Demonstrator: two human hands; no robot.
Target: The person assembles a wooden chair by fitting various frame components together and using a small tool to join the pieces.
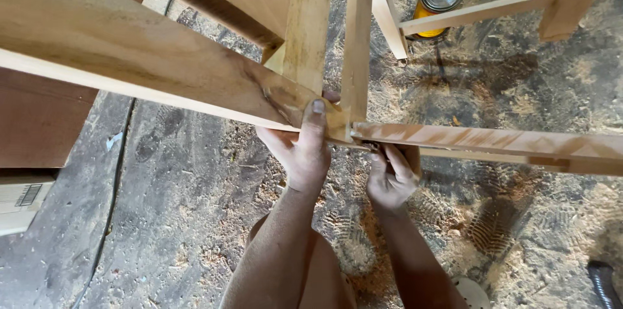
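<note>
A bare wooden frame fills the upper half of the view. Its wide left rail (130,62) and narrower right rail (493,143) meet at an upright leg (357,43). My left hand (302,147) grips the corner joint from below, thumb pressed up on the wide rail's end. Just under the right rail beside the joint, my right hand (391,176) is closed around a small dark tool that is mostly hidden. Both forearms reach up from the bottom of the view.
The floor (195,205) is covered with sawdust and shoe prints. A yellow can with a metal lid (438,1) stands at the top beside a black cable. Dark brown boards (36,121) lie at the left. More frame rails (480,11) cross the top right.
</note>
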